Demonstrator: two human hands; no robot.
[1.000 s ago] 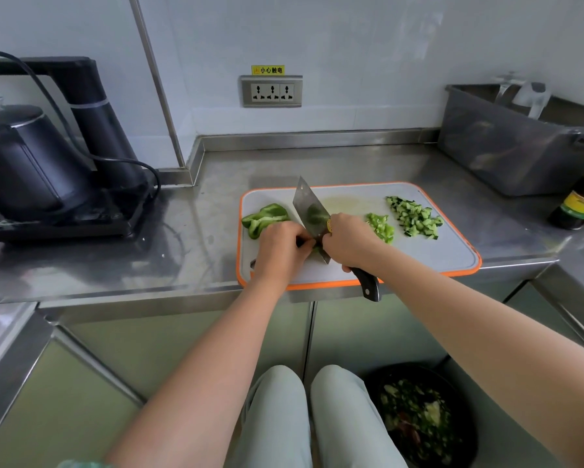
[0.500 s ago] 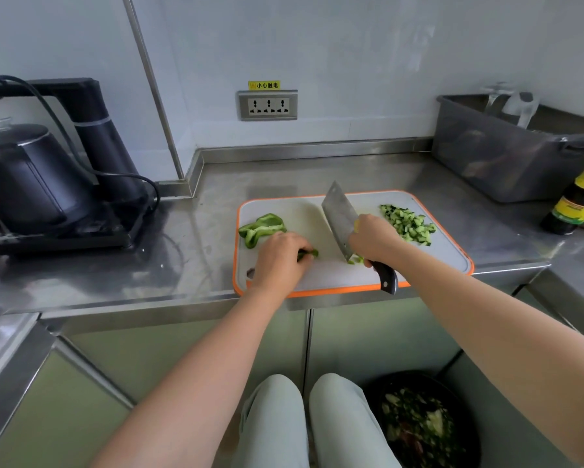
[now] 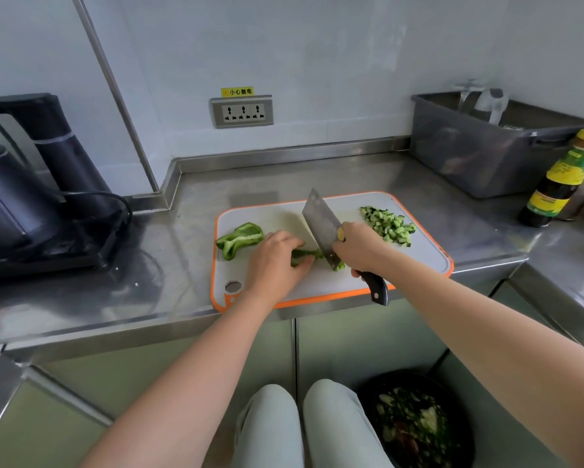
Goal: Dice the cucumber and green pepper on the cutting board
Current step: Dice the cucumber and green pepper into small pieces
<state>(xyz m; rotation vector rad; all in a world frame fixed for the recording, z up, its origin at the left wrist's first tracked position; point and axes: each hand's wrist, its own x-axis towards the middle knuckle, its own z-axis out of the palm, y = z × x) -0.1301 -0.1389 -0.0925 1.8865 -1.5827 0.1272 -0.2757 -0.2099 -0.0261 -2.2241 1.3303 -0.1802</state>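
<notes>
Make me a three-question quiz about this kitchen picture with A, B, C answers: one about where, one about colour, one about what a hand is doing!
1. Where on the cutting board is the diced cucumber? A) far right corner B) near left corner C) middle
2. What colour is the board's rim? A) blue B) orange C) black
3. What is the left hand doing? A) lying open, empty B) pointing up C) holding a pepper strip beside the cleaver
Answers: 1 A: the cubes sit at that corner. 2 B: an orange band edges it. 3 C: fingers curl over the strip at the blade.
</notes>
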